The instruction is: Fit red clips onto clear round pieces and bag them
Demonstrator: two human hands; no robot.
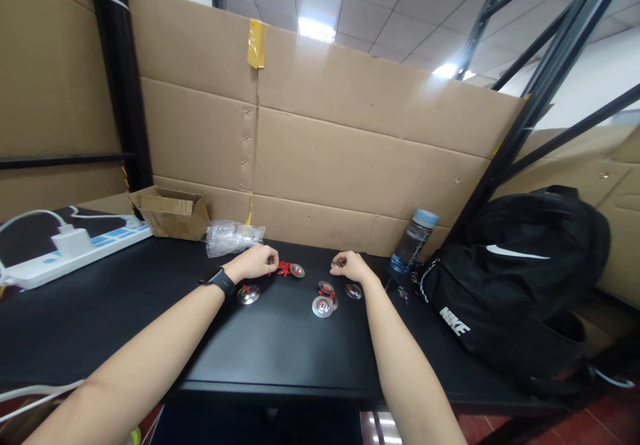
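Several small, shiny metal discs with domed middles and red cords, like finger cymbals, lie on the black tabletop. My left hand, with a dark watch on the wrist, pinches at the end of a bunched red cord; one cymbal sits at that cord's other end. Below this hand lies another cymbal. Between my fingers, my right hand holds a small metal cymbal, mostly covered. Just under that hand rests a cymbal, and an overlapping group lies to its left.
Along the back stand an open cardboard box, crumpled clear plastic and a blue-capped bottle. A white power strip lies left. A black backpack fills the right, with keys beside it. Cardboard walls the back.
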